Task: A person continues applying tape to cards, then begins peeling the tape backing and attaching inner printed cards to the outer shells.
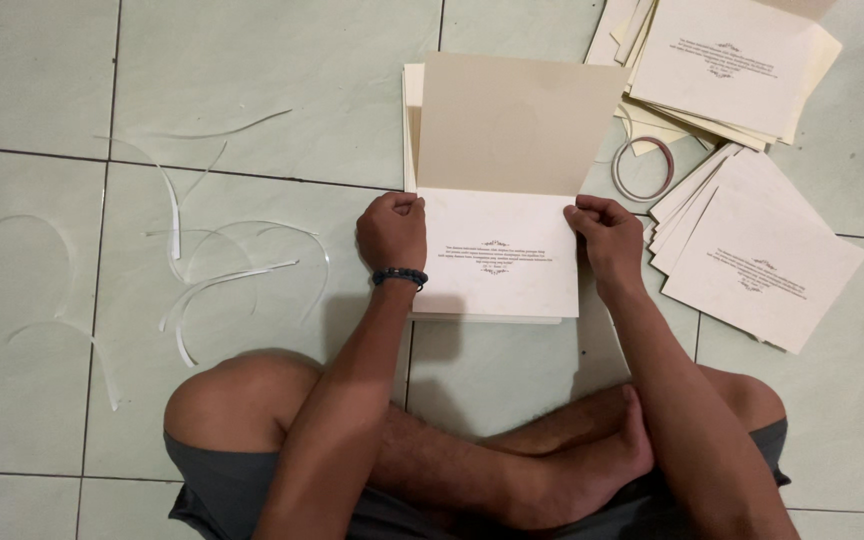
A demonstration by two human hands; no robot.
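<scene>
I see no packages, labels, signs or screens here, only cream printed paper cards (pixel 497 255) spread over the tiled floor (pixel 252 90).

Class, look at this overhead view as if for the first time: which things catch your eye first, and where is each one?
First come the left hand and right hand, pressing the side edges of an open cream card at centre. At right lie fanned stacks of printed sheets, with a tape roll beside them. Curled white backing strips litter the tiled floor at left.
</scene>
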